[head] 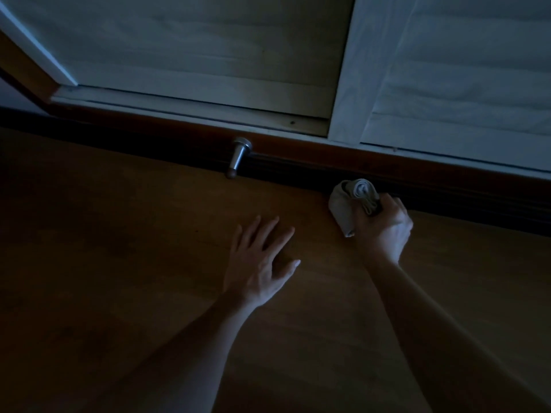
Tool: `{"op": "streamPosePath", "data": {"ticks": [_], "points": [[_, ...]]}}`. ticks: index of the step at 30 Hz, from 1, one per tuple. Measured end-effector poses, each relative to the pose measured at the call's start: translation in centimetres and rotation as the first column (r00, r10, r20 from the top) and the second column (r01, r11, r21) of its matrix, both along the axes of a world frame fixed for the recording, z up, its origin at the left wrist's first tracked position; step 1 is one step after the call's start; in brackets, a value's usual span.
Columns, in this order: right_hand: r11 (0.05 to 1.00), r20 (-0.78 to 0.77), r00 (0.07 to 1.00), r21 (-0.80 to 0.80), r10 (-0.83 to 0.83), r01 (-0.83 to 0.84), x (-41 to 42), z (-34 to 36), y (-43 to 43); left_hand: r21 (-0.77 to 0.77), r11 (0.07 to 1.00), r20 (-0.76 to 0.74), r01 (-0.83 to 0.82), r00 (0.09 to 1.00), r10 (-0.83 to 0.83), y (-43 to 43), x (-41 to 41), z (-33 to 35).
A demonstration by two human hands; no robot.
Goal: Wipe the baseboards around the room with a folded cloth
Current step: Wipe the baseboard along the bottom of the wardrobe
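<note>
Holding cloth (346, 205) at baseboard (447, 198) edge | right grip (384, 228) clenched round it; left grip (259, 260) splayed flat on floor (119, 234)

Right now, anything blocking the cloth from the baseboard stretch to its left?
Yes: a metal door stopper juts from the baseboard over the floor, left of the cloth that the right hand grips. Between them nothing visible. The left hand lies flat on the floor, clear of the baseboard.
</note>
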State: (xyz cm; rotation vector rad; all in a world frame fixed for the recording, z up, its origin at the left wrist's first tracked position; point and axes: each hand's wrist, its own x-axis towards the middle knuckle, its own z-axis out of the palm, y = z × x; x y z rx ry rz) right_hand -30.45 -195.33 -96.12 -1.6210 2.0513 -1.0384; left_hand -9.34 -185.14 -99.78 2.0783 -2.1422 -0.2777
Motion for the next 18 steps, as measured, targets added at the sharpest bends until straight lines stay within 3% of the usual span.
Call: {"op": "streamPosePath", "data": {"ticks": [3,8,12,16,18], "points": [[0.999,-0.004,0.999,0.015,-0.04,0.04,-0.4,-0.1,0.1,-0.019,1.0,0.008,-0.01,1.0,0.01,0.0,0.0,-0.1],[0.999,-0.008,0.999,0.002,0.04,-0.04,1.0,-0.1,-0.4,-0.006,1.0,0.027,-0.018,0.999,0.018,0.0,-0.1,0.0],[0.999,-0.013,1.0,-0.022,-0.026,0.026,1.1,-0.5,0.0,-0.013,1.0,0.026,-0.019,0.999,0.02,-0.1,0.0,-0.2],[0.998,-0.046,0.997,-0.028,0.059,-0.06,1.1,-0.5,-0.3,-0.017,1.0,0.029,-0.02,0.999,0.02,0.0,0.1,-0.4],[0.999,-0.038,0.999,-0.052,0.002,-0.004,0.1,-0.7,0.1,-0.027,0.999,0.033,-0.016,0.999,0.017,0.0,0.1,-0.4]]}}
